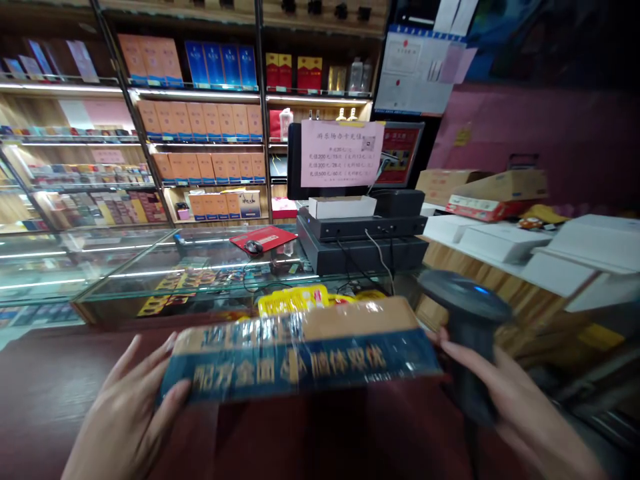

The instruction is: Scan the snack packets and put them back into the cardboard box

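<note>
A long cardboard box (300, 353) with a blue printed side and clear shiny tape is held up above the dark red tabletop (240, 433). My left hand (130, 400) grips its left end, thumb on the front face and fingers behind. At the right end, my right hand (510, 393) is wrapped round the handle of a dark barcode scanner (470, 333), a blue light glowing on its head. The fingertips of that hand also reach the box's right edge. Yellow packets (295, 300) show just behind the box, partly hidden by it.
Behind is a glass display counter (125, 273) with a mouse (253, 247) on a red mat (275, 237). A monitor with a pink sign (340, 157) stands over a black cash drawer (360, 257). White boxes (505, 241) lie at right. Shelves of boxed goods line the back.
</note>
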Demonstrator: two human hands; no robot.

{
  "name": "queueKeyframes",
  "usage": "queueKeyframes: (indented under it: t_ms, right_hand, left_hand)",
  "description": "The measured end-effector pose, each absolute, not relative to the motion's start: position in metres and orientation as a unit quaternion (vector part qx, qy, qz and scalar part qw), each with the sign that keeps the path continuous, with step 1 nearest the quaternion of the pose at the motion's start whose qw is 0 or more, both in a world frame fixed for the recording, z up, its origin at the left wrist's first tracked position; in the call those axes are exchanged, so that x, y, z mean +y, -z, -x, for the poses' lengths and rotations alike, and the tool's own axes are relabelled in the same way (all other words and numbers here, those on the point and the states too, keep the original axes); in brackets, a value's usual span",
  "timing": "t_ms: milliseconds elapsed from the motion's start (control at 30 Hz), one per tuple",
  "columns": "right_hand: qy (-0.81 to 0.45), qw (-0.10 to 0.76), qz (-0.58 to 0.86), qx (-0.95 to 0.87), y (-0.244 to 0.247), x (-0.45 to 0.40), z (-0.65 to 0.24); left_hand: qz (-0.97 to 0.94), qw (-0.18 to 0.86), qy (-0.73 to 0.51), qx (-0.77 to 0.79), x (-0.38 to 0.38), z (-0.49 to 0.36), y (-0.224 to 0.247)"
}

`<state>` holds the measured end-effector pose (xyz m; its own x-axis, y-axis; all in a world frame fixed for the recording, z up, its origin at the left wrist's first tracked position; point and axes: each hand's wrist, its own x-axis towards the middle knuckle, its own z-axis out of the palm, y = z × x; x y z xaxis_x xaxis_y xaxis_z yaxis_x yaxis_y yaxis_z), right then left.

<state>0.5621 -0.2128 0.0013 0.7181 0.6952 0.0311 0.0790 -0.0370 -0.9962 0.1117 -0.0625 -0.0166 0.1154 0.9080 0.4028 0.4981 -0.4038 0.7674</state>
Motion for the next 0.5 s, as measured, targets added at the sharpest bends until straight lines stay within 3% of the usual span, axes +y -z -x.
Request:
queueKeyframes:
  t_ms: [133,233,333,500]
  right_hand:
    - [-0.308,0.645,0.637,-0.289,-0.018,-0.161,-0.557]
    - [-0.373,0.661,0.586,-0.284,0.006,-0.153,-0.557]
    - [-0.403,0.647,0.58,-0.286,0.033,-0.162,-0.553]
    - [-0.378,0.644,0.606,-0.274,0.04,-0.159,-0.545]
  left_hand:
    - [-0.722,0.185,-0.418,0.518,-0.011,-0.148,-0.001]
    - [-0.695,0.295,-0.441,0.485,0.006,-0.157,0.043]
    - [-0.682,0.428,-0.358,0.473,0.006,-0.16,0.101]
    - [-0.673,0.406,-0.385,0.485,0.011,-0.158,0.134]
